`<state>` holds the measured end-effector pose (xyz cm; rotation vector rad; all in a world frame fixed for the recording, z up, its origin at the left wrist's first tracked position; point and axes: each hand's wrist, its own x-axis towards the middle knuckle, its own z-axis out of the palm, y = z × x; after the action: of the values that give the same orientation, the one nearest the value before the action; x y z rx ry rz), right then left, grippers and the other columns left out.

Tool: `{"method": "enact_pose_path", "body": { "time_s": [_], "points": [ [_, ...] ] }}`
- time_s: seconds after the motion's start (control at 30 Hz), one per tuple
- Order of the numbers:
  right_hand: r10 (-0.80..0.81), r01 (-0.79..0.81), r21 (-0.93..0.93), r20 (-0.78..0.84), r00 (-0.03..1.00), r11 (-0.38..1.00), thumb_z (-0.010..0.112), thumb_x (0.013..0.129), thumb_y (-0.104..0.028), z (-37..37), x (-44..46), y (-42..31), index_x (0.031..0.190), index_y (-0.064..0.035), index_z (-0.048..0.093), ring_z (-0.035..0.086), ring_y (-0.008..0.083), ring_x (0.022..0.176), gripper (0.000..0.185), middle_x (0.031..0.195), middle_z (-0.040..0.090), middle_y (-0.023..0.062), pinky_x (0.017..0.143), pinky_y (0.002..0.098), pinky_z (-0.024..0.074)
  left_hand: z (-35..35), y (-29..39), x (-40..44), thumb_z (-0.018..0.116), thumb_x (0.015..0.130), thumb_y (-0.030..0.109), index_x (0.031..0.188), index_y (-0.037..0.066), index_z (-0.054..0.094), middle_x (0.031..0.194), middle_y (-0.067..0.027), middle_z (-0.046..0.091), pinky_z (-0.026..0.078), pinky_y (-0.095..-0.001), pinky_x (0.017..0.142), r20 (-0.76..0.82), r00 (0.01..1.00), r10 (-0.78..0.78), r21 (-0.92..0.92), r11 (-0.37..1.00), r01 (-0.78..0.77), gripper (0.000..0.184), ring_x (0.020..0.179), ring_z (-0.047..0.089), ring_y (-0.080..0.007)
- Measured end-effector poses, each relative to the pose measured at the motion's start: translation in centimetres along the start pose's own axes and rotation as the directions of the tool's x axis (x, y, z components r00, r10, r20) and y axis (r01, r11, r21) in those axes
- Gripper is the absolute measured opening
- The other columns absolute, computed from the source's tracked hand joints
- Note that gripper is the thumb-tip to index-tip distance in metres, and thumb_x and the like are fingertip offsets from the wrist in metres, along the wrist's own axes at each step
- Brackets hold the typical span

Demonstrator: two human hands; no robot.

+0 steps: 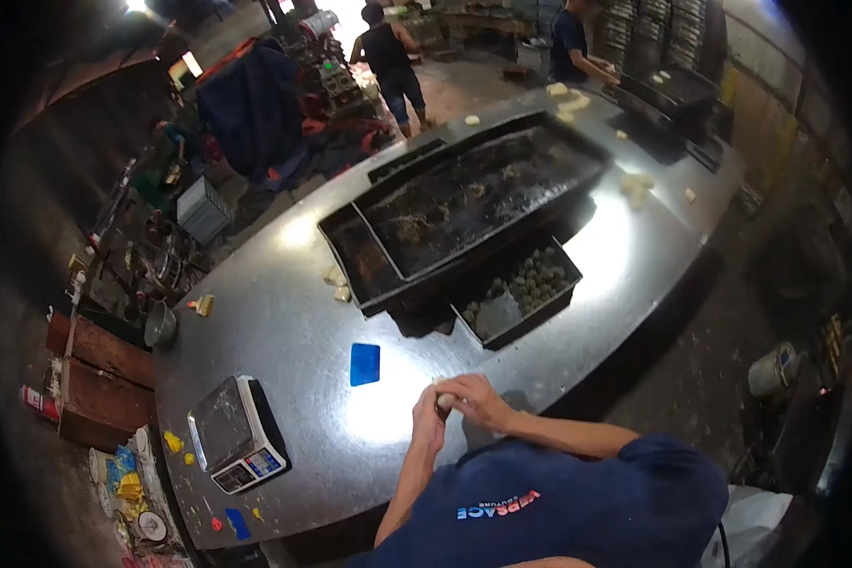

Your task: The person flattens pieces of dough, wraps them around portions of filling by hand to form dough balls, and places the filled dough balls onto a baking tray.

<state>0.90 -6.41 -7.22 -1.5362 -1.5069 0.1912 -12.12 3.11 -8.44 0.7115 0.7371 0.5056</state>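
Pale lump [446, 401], pinched between both hands [475, 399], blue card [365, 364] near, scale [232, 431] left, black tray [483, 248] beyond

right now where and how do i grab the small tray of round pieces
Best by the near long wall of the small tray, pinching its raised rim from your side; the far side looks crowded by the big black tray.

Dim workshop, steel table [298, 417]

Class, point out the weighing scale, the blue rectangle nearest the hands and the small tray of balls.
Weighing scale [221, 426]: head view, its weighing platform.
Blue rectangle [365, 364]: head view, its middle.
Small tray [540, 314]: head view, near outer wall.
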Motion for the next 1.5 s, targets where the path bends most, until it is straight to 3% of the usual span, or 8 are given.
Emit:
{"method": "enact_pose_path", "body": {
  "time_s": [0.13,0.27,0.37,0.53,0.7,0.9,1.1,1.5],
  "points": [
    [0.036,-0.038,0.023,0.051,0.998,0.999,0.072,0.089,-0.017,0.8,1.5,1.1,0.124,-0.0091,0.064,0.065,0.0251,0.095,0.036,0.098,0.067,0.0086,0.091,0.0399,0.0474,1.2,2.2,-1.8,0.051,0.104,0.032,0.142,0.001,0.048,0.131,-0.0132,0.058,0.049,-0.0372,0.101,0.058,0.992,0.114,0.138,0.983,-0.121,0.049,0.121,0.058,-0.0234],
    [0.591,-0.497,0.660,0.099,0.801,0.563,0.076,0.090,-0.030,2.3,3.6,-0.5,0.119,-0.0082,0.066,0.060,0.0160,0.094,0.037,0.091,0.059,0.0038,0.074,0.0324,0.0524,0.5,3.9,-2.5,0.052,0.105,0.017,0.148,0.003,0.043,0.135,-0.0145,0.056,0.053,-0.0337,0.098,0.302,0.911,0.283,0.416,0.820,-0.392,0.046,0.120,0.058,-0.0233],
    [0.496,-0.686,0.486,0.474,0.728,0.542,0.072,0.094,-0.035,0.8,4.0,-0.7,0.124,-0.0020,0.060,0.060,0.0165,0.096,0.046,0.102,0.063,0.0057,0.080,0.0321,0.0568,-0.7,5.7,-3.5,0.055,0.102,0.008,0.153,0.004,0.034,0.143,-0.0157,0.047,0.056,-0.0405,0.100,0.483,0.851,0.209,0.360,0.838,-0.410,0.055,0.124,0.054,-0.0249],
    [0.419,-0.447,0.725,0.238,0.876,0.524,0.071,0.093,-0.012,1.2,5.5,-6.5,0.121,0.0008,0.059,0.063,0.0165,0.102,0.033,0.111,0.065,0.0095,0.087,0.0317,0.0567,-0.9,6.3,-6.1,0.053,0.106,0.020,0.162,0.014,-0.002,0.145,-0.0221,0.044,0.051,-0.0387,0.102,0.214,0.905,0.367,0.447,0.787,-0.425,0.079,0.122,0.056,-0.0280],
    [0.567,-0.477,0.866,0.320,0.759,0.148,0.070,0.094,-0.011,3.8,5.7,-8.9,0.114,0.0013,0.062,0.065,0.0151,0.097,0.024,0.113,0.063,0.0107,0.076,0.0262,0.0586,-1.7,5.1,-5.5,0.032,0.109,0.048,0.151,-0.001,0.032,0.134,-0.0194,0.056,0.048,-0.0331,0.100,0.127,0.809,0.575,0.264,0.766,-0.586,0.064,0.117,0.059,-0.0245],
    [0.432,-0.451,0.424,0.146,0.890,0.785,0.072,0.093,-0.013,5.4,3.8,-9.8,0.115,0.0001,0.065,0.064,0.0157,0.101,0.027,0.106,0.061,0.0074,0.070,0.0260,0.0592,-3.3,6.1,-6.2,0.035,0.108,0.030,0.140,0.001,0.046,0.126,-0.0160,0.060,0.054,-0.0330,0.089,-0.018,0.948,0.319,0.078,0.945,-0.316,0.044,0.107,0.063,-0.0208],
    [0.026,0.009,0.211,-0.161,0.987,0.977,0.074,0.091,-0.015,7.6,2.4,-10.2,0.110,-0.0005,0.066,0.061,0.0170,0.096,0.025,0.104,0.057,0.0093,0.072,0.0341,0.0561,-4.4,7.3,-5.9,0.037,0.108,0.029,0.134,0.002,0.049,0.115,-0.0134,0.064,0.055,-0.0329,0.087,0.021,0.993,0.118,-0.021,0.993,-0.117,0.039,0.102,0.065,-0.0209],
    [0.570,-0.563,0.652,0.237,0.787,0.507,0.080,0.089,-0.023,5.6,5.5,-7.8,0.096,-0.0024,0.066,0.059,0.0096,0.081,0.025,0.090,0.065,0.0043,0.066,0.0255,0.0466,-5.3,8.2,-6.1,0.037,0.109,0.042,0.146,0.001,0.045,0.148,-0.0182,0.045,0.045,-0.0333,0.106,0.354,0.894,0.275,0.252,0.892,-0.374,0.056,0.123,0.056,-0.0214]
  ]
}}
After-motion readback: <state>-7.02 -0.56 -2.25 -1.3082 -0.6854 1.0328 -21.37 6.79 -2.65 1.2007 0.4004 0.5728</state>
